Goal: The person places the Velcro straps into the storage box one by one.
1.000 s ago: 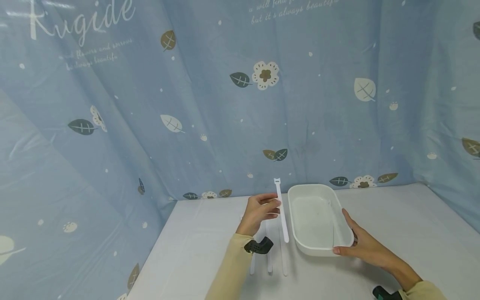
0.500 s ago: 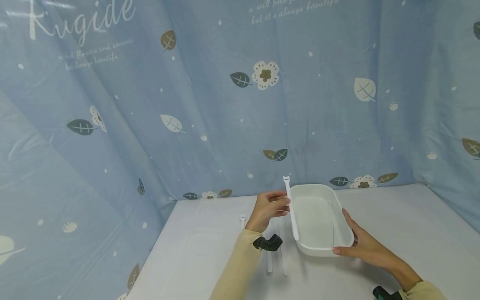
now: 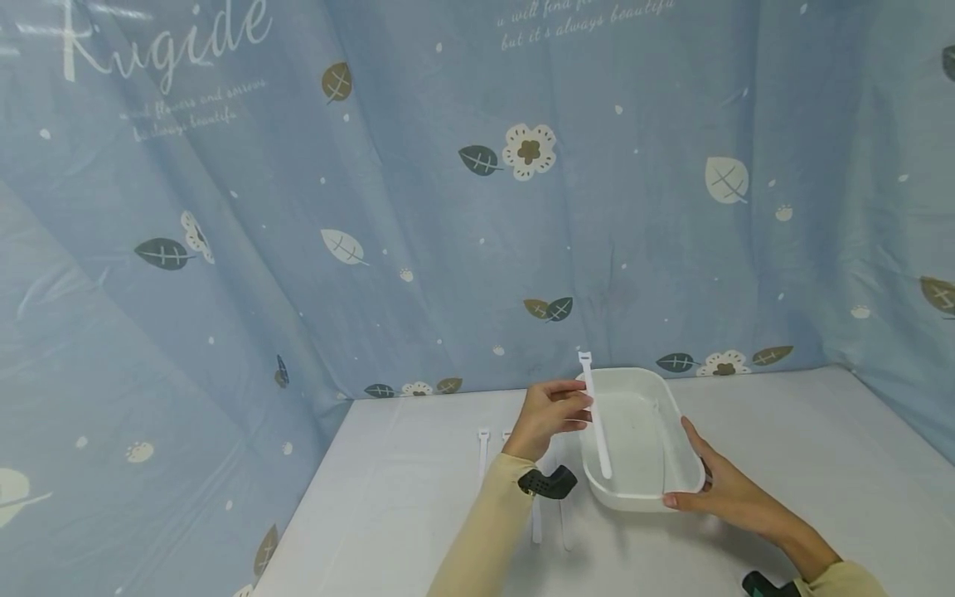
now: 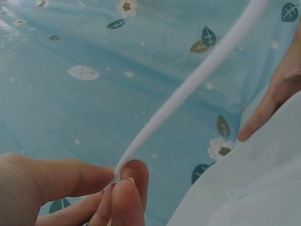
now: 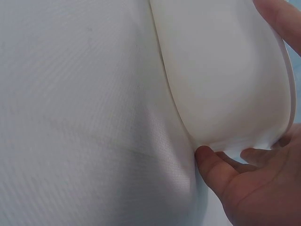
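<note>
My left hand (image 3: 548, 417) pinches a white cable strap (image 3: 600, 439) with a slotted head between thumb and fingertips. Its slotted end points up and away, and its lower part overlaps the left inside of a white plastic tub (image 3: 634, 502) in the head view. Up close in the left wrist view, the strap (image 4: 178, 96) looks fuzzy and bends upward from the fingertips. Around the tub's right near corner, my right hand (image 3: 734, 491) grips with the thumb at the front and fingers along the side. Inside the tub a thin white strap (image 3: 661, 448) lies lengthwise.
More white straps lie on the white tabletop left of the tub, one strap (image 3: 483, 448) beside my left wrist and another strap (image 3: 536, 528) below it, partly hidden by the arm. A blue patterned curtain (image 3: 448, 207) hangs behind the table.
My left hand has moved right, carrying the pinched strap from beside the tub to over its left part. The right hand and the tub have stayed put.
</note>
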`<state>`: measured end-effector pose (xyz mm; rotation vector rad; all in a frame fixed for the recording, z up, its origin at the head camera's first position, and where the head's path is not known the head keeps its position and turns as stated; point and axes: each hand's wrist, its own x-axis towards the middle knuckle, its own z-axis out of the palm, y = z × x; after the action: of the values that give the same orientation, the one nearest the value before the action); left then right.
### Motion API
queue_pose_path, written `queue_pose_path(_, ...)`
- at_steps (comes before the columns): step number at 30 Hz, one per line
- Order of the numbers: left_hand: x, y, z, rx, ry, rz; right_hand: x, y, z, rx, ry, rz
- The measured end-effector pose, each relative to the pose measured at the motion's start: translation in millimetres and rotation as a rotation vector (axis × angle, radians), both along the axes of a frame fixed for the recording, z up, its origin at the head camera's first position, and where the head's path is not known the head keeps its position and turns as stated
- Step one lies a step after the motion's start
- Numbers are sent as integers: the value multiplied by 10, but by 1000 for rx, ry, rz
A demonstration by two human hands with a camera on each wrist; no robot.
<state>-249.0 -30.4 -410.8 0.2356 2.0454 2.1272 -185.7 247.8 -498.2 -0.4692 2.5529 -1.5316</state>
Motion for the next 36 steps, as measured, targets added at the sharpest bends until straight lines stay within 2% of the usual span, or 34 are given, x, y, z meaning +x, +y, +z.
queue_pose_path(11, -28, 137, -49, 12, -10, -24, 6, -7, 9, 26, -14, -12)
queue_pose_path(23, -49, 314, -152, -2, -7, -10, 6, -3, -6, 32, -39, -17)
queue_pose_path(36, -75, 462, -256, -8, -36, -11, -5, 0, 6, 23, -53, -7)
